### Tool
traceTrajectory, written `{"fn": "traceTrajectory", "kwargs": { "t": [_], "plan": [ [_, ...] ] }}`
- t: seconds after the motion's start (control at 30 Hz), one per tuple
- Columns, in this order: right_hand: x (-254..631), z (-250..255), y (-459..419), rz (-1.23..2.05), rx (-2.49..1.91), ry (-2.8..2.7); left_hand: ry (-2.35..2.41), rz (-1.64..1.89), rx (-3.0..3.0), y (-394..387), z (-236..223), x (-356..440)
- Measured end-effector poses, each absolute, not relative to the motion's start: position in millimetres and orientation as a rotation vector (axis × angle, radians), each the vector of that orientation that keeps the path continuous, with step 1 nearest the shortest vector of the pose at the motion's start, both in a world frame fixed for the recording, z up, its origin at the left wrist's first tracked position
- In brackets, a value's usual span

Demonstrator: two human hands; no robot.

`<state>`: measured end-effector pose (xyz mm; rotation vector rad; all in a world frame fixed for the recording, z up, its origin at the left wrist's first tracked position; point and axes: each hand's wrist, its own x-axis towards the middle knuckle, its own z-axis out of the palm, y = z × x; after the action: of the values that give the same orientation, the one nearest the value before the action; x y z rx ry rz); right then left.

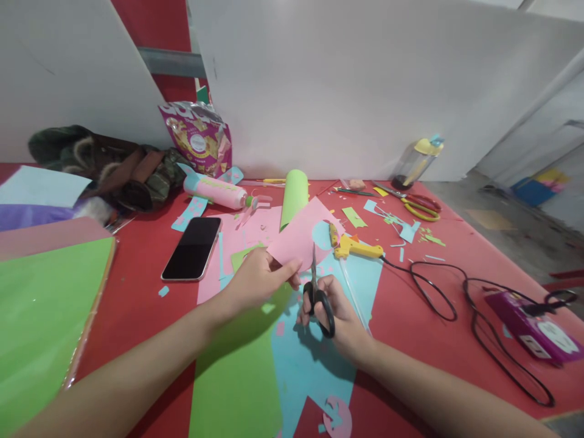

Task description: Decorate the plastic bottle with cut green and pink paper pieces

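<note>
My left hand pinches the lower left edge of a sheet of pink paper, which is raised above the table and has a rounded cut-out on its right side. In my right hand are black-handled scissors, fingers through the loops and blades pointing up at the pink paper's lower edge. Green paper and light blue paper lie under both hands. Just beyond the scissors rests a yellow glue gun with a clear glue stick. A rolled green paper tube stands behind the pink sheet.
A phone lies left of my hands, near a pink paper rocket-like tube. Snack bag, camouflage bag and stacked coloured sheets occupy the left. Red-yellow scissors, bottle and purple power strip sit right.
</note>
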<state>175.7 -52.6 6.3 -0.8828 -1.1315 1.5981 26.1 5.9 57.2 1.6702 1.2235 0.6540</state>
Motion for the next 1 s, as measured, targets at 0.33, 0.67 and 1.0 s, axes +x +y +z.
{"fn": "traceTrajectory", "kwargs": {
  "t": [0.33, 0.67, 1.0],
  "plan": [
    [175.1, 8.1, -51.7, 1.635, -0.936, -1.064, 1.230, 0.743, 1.631, 8.4, 60.7, 22.1],
    [173.7, 5.7, -53.4, 1.644, -0.901, -1.063, 1.210, 0.908, 1.550, 11.2, 58.4, 20.5],
    [173.2, 5.7, -56.0, 1.693, -0.886, -1.055, 1.193, 0.744, 1.594, 6.6, 53.5, 26.9]
  ]
}}
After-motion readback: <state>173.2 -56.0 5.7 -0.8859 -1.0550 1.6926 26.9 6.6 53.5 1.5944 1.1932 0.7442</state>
